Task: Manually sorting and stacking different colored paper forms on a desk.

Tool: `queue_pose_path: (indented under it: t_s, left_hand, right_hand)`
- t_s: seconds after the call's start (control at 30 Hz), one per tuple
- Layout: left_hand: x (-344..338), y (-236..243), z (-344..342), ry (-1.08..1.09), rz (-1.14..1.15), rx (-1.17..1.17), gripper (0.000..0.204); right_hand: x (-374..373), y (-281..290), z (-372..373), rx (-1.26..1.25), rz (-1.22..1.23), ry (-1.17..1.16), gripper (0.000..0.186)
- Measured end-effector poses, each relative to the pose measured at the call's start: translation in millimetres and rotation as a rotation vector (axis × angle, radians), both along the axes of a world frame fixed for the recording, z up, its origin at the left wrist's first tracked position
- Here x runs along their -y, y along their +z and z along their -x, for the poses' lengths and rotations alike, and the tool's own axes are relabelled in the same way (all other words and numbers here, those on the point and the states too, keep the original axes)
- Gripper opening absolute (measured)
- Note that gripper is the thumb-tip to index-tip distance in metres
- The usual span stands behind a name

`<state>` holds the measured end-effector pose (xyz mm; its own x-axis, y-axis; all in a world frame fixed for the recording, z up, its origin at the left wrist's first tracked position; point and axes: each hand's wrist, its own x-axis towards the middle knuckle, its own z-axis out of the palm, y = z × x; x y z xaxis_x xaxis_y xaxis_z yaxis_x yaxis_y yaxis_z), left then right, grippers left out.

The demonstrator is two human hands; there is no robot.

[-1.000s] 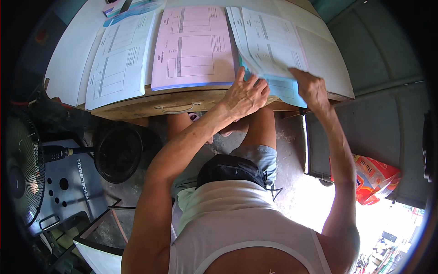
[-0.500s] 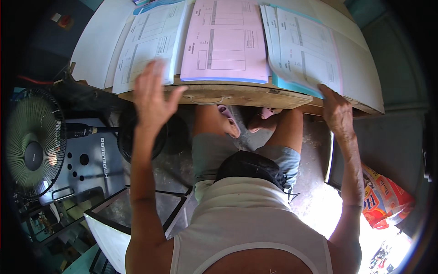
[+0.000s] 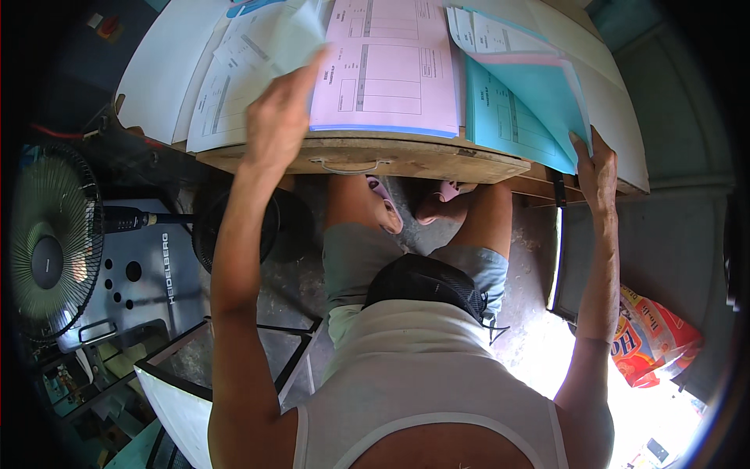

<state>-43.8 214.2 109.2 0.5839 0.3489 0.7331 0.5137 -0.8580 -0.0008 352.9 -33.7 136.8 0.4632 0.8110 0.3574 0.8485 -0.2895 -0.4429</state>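
Currently lifted sheets (image 3: 543,86): curling off the table's right side, teal underside showing, a pink edge among them; right hand (image 3: 598,168) pinches their corner.
Teal form (image 3: 508,113): flat beneath them, printed with ruled boxes and small dark lettering.
White sheet (image 3: 297,37): raised and blurred above the white forms (image 3: 217,117), pinched in the left hand's (image 3: 277,117) fingers.
Pink forms (image 3: 387,78): between the two — ruled boxes and headings, bluish layer underneath.
Table (image 3: 152,94): pale, smooth top; rough wooden drawer (image 3: 437,160), curved handle (image 3: 351,167).
Fan (image 3: 66,227): round wire guard.
Metal panel (image 3: 148,289): grey — pale block capitals, round holes.
Bag (image 3: 660,336): glossy red plastic, bold lettering.
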Motion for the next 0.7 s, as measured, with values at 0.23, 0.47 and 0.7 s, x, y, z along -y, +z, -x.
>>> queue_pose_path:
  t_s: [0.23,0.47,0.7]
  left_hand:
    - [13,-39,-83,-0.104,-0.083,-0.569,0.032]
    - [30,-39,-57,-0.262,-0.028,-0.39,0.029]
    - [35,-48,-44,-0.254,-0.112,-0.308,0.027]
  right_hand:
    - [2,-9,-22,-0.177,-0.15,0.006,0.04]
    - [-7,3,-16,-0.118,-0.24,-0.099,0.037]
    - [-70,35,10,0.155,-0.312,-0.128,0.025]
